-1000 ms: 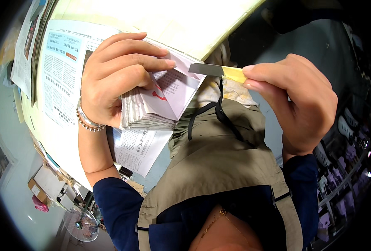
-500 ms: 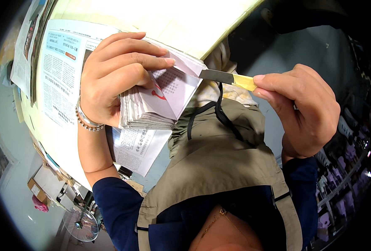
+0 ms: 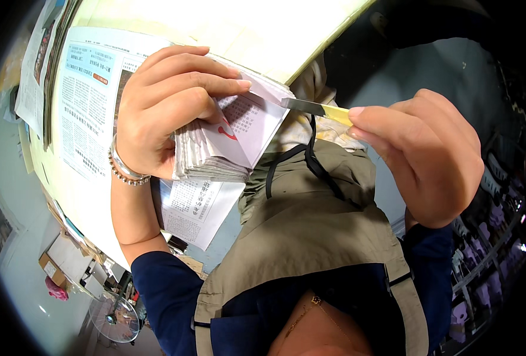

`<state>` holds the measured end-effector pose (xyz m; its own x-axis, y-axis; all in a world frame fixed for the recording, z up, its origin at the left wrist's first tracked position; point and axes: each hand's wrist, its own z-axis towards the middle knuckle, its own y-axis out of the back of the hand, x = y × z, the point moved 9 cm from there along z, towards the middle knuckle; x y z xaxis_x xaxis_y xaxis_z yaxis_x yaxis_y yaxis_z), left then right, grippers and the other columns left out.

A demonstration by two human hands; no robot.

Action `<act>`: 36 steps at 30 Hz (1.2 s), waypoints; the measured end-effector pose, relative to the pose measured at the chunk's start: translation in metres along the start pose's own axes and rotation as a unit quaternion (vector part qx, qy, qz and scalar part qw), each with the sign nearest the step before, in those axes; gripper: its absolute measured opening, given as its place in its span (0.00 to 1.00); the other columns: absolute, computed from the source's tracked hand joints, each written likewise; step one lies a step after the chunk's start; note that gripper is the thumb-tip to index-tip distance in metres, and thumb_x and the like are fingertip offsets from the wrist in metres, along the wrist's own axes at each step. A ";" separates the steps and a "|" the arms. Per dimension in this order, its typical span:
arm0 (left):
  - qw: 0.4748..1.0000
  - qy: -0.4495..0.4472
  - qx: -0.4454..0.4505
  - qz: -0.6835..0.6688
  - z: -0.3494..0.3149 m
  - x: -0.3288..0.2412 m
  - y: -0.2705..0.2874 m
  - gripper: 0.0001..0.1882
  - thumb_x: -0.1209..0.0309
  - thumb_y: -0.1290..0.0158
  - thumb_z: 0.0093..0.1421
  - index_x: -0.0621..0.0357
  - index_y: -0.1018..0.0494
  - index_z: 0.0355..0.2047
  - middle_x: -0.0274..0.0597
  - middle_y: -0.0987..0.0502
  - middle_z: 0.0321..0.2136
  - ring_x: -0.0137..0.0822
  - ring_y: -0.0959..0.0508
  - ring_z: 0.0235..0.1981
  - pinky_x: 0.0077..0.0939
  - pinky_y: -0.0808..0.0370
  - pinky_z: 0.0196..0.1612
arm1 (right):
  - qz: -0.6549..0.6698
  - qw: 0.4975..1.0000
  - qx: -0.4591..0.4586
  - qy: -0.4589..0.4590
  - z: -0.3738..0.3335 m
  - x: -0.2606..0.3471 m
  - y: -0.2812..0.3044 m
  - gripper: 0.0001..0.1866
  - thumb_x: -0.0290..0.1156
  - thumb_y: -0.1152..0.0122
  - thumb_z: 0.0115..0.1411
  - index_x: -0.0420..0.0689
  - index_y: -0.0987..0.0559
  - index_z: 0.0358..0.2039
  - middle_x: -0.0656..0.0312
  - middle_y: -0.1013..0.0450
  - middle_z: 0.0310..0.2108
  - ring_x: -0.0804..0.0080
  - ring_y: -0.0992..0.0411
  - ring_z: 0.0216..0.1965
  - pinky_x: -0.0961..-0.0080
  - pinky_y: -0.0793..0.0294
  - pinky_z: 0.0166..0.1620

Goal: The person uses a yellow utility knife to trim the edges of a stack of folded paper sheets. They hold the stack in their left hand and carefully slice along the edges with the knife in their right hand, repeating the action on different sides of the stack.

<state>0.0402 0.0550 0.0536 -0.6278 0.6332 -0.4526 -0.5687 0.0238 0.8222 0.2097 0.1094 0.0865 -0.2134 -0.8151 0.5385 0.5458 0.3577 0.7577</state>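
Note:
My left hand [image 3: 171, 110] is closed on a thick wad of folded newspaper [image 3: 209, 157] at the table's edge. Its fingers lie across the top and the thumb is largely hidden behind the layers. A folded flap with a red mark stands partly raised on top. My right hand [image 3: 432, 157] pinches the yellow handle of a small flat knife [image 3: 306, 107] between thumb and fingers. The grey blade points left, and its tip is at the right corner of the top newspaper layer; whether it is inside the fold I cannot tell.
A pale yellow table [image 3: 233, 29] carries an open newspaper sheet [image 3: 85, 118] under my left arm, with a stack of papers [image 3: 52, 77] at far left. Another printed sheet [image 3: 195, 213] hangs over the edge. A fan [image 3: 113, 318] stands lower left; a dark rack [image 3: 488, 255] is at right.
My right hand has shifted slightly left and turned the knife, so the blade looks narrower and more tilted. My left hand and the newspaper wad have moved only a little right.

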 end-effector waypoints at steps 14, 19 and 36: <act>1.000 0.018 -0.002 0.006 0.004 0.002 -0.007 0.13 0.58 0.42 0.44 0.52 0.30 0.19 0.46 0.17 0.38 0.47 0.17 0.42 0.47 0.24 0.49 | 0.148 0.979 0.122 -0.068 0.039 -0.049 -0.026 0.03 0.21 0.35 0.54 0.36 0.19 0.30 0.60 0.24 0.25 0.76 0.26 0.26 0.79 0.30 0.29; 1.000 0.017 0.005 0.009 0.005 0.005 -0.009 0.15 0.56 0.43 0.46 0.53 0.31 0.20 0.46 0.17 0.38 0.47 0.17 0.43 0.46 0.25 0.49 | 0.232 0.928 0.268 -0.109 0.055 -0.073 -0.058 0.10 0.31 0.35 0.59 0.35 0.19 0.32 0.59 0.24 0.21 0.79 0.32 0.21 0.81 0.33 0.27; 0.994 0.037 0.013 -0.105 -0.005 0.028 -0.019 0.36 0.32 0.57 0.52 0.58 0.30 0.21 0.56 0.19 0.43 0.49 0.22 0.37 0.36 0.25 0.43 | 0.352 0.900 0.218 -0.134 0.019 -0.076 -0.097 0.08 0.30 0.35 0.58 0.36 0.18 0.32 0.60 0.23 0.21 0.78 0.28 0.22 0.81 0.30 0.27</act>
<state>0.0307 0.0685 0.0236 -0.5341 0.5540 -0.6387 -0.6785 0.1698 0.7147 0.1573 0.1453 -0.0205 -0.1577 -0.1983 0.9674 0.2643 0.9354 0.2349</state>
